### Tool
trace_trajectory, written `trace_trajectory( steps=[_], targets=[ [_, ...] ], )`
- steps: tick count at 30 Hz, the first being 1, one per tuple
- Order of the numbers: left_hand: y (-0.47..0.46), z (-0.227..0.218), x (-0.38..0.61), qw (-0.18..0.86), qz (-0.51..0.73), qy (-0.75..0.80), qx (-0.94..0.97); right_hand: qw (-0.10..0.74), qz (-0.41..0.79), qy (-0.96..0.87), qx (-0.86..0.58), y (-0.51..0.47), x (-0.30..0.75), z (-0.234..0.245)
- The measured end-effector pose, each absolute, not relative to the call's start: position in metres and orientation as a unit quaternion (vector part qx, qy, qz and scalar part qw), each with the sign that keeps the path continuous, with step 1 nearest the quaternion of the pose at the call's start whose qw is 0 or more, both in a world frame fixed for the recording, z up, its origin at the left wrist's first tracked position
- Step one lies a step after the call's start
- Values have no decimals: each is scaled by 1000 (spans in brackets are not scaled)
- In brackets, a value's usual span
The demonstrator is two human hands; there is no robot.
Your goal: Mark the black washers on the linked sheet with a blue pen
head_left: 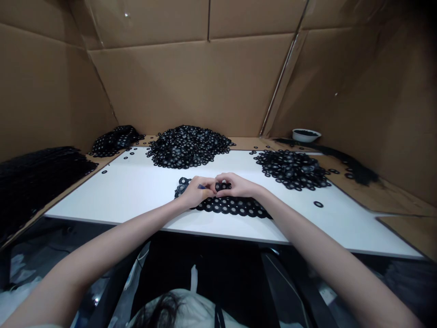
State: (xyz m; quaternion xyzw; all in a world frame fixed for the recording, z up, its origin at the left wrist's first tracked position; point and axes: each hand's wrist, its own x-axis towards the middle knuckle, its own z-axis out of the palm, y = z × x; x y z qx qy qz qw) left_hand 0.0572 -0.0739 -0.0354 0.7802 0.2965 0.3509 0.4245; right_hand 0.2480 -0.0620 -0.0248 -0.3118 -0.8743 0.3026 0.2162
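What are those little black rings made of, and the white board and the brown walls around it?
The rings look like black rubber or soft plastic: matte, thin, and the sheet of joined ones under both hands lies limp. I can't tell which. The board looks like smooth white laminate or plastic, slightly glossy. The walls are plain corrugated cardboard, brown with visible folds and seams.

The hands (215, 187) hide part of the ring sheet (235, 206).

A small workshop station: cardboard walls (191, 86), white worktable (129, 191), heaps of black rings (187, 146).
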Motion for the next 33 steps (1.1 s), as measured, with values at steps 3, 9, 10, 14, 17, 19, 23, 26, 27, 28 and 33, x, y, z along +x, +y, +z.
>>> trace_trajectory(
  steps=[3,9,10,14,17,19,23,26,27,28,33],
  targets=[
    [-75,-35,58,438,363,305,764,206,303,-873,-323,-63,249,-24],
    [-75,-32,58,481,389,321,717,192,293,-872,-341,-68,247,-18],
    [-75,-32,58,486,390,323,712,191,295,-871,-343,-69,247,-17],
    [-76,-29,58,493,399,325,702,194,303,-865,-350,-73,245,-14],
    [-77,-28,58,490,404,325,700,199,322,-860,-344,-73,245,-13],
    [-78,-27,57,491,405,327,698,200,332,-858,-337,-74,245,-13],
    [-79,-27,57,492,408,323,698,197,333,-860,-333,-74,244,-12],
    [-79,-27,56,487,411,321,701,196,329,-862,-332,-75,244,-12],
    [-79,-27,56,487,411,322,700,196,328,-862,-333,-75,244,-11],
    [-79,-27,56,488,411,322,700,196,328,-862,-332,-75,244,-11],
    [-79,-26,55,489,414,323,696,195,328,-863,-330,-75,244,-10]
  ],
)
